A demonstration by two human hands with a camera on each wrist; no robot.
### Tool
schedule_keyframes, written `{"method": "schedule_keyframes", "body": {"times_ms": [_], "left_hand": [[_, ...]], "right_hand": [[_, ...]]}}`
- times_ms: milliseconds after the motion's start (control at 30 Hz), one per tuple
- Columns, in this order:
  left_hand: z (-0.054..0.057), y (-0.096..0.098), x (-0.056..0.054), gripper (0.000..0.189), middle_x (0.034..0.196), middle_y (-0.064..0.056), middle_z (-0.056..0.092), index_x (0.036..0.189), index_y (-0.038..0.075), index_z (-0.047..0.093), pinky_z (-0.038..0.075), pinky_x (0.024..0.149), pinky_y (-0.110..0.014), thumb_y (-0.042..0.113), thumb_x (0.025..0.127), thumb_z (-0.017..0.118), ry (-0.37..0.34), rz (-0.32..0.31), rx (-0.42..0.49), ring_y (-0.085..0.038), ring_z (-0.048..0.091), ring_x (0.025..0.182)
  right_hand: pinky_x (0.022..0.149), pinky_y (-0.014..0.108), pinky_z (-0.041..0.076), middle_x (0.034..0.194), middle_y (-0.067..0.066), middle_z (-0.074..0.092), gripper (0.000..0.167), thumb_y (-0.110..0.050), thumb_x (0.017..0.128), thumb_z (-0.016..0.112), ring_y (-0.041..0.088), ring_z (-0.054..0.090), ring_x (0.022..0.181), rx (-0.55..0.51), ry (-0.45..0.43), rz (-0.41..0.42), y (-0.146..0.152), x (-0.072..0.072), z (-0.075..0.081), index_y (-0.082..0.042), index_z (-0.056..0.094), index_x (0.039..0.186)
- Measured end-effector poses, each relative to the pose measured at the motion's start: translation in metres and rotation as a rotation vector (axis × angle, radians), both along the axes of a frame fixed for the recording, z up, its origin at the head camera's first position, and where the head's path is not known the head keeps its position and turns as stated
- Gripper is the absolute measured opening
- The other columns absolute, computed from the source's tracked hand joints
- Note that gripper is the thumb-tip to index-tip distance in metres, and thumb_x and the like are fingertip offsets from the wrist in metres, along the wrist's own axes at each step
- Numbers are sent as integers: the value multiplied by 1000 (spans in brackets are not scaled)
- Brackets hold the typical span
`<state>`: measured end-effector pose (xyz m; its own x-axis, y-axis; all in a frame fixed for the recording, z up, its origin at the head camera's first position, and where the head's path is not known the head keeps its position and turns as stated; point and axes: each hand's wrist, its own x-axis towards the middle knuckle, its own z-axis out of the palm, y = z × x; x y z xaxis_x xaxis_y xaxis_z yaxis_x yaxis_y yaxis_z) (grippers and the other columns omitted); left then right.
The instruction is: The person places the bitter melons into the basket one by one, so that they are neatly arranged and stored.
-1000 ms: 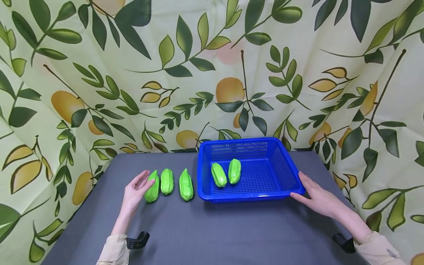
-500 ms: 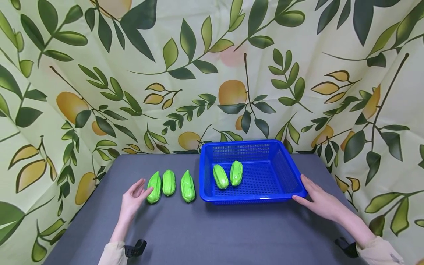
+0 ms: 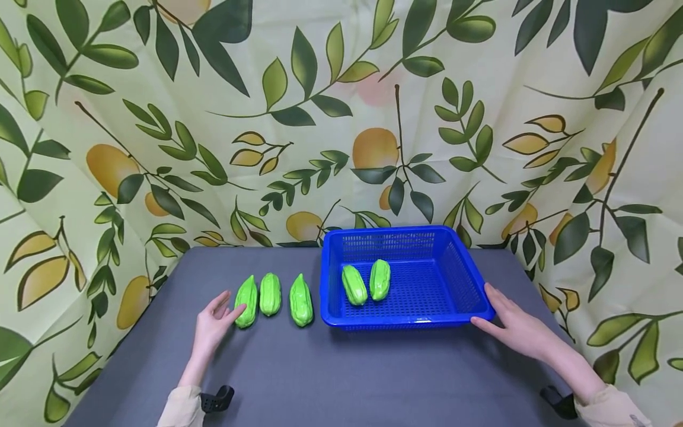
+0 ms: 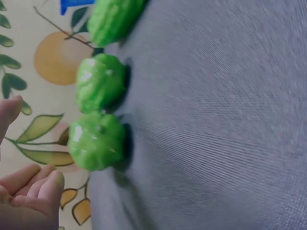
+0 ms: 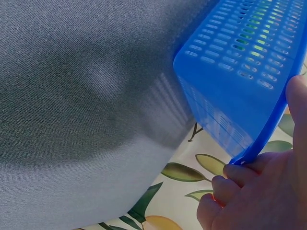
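Observation:
In the head view, my left hand (image 3: 212,323) hovers just left of the leftmost bitter melon (image 3: 246,302), its thumb tip overlapping it. Nothing is between the spread thumb and loosely bent fingers, which the left wrist view shows beside the nearest melon (image 4: 97,143). A second bitter melon (image 3: 270,295) and a third bitter melon (image 3: 301,301) lie to its right in a row. My right hand (image 3: 517,323) holds the front right corner of the blue plastic basket (image 3: 405,320), thumb on the front rim and fingers along the side. Two bitter melons (image 3: 380,280) lie inside, toward the left.
A dark grey cloth covers the table (image 3: 341,379). Behind it and at both sides hangs a curtain (image 3: 320,130) printed with leaves and fruit. The basket stands near the back edge. Black wrist straps (image 3: 216,400) sit by both sleeves.
My left hand has drawn back slightly toward me beside the leftmost bitter melon. The right hand stays at the basket corner. The head view has shifted a little.

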<state>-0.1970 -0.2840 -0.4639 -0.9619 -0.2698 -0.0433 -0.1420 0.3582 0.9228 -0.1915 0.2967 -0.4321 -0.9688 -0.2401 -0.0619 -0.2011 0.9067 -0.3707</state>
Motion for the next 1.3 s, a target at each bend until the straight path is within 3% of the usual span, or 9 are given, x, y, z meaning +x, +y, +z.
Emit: {"method": "schedule_keyframes", "body": {"times_ms": [133, 367, 933, 1300], "left_hand": [[-10, -2, -3, 75, 150, -27, 31, 145, -8, 28, 34, 112, -38, 21, 88, 68, -5, 7, -82, -38, 32, 139], [-24, -5, -6, 75, 149, -28, 32, 143, -9, 30, 34, 112, -40, 22, 88, 69, -20, 22, -146, -39, 32, 138], [-32, -1, -7, 79, 147, -31, 32, 143, -11, 29, 36, 110, -45, 24, 86, 70, -51, 51, -174, -43, 34, 135], [-41, 5, -12, 75, 137, -37, 40, 139, -14, 34, 41, 104, -50, 18, 84, 72, 5, 50, -219, -43, 41, 129]], "right_hand": [[99, 71, 31, 148, 36, 25, 94, -55, 90, 54, 56, 29, 131, -4, 10, 4, -1, 1, 0, 9, 16, 147], [100, 71, 29, 148, 36, 24, 95, -57, 90, 53, 56, 28, 131, -2, -3, 2, -2, 0, 2, 9, 15, 147], [100, 72, 27, 148, 37, 21, 97, -60, 89, 51, 57, 26, 131, 1, -24, -7, -1, -1, 2, 8, 13, 148], [100, 73, 28, 148, 36, 23, 97, -60, 89, 51, 57, 28, 131, 11, -14, -9, -1, -2, 1, 8, 14, 148]]}}
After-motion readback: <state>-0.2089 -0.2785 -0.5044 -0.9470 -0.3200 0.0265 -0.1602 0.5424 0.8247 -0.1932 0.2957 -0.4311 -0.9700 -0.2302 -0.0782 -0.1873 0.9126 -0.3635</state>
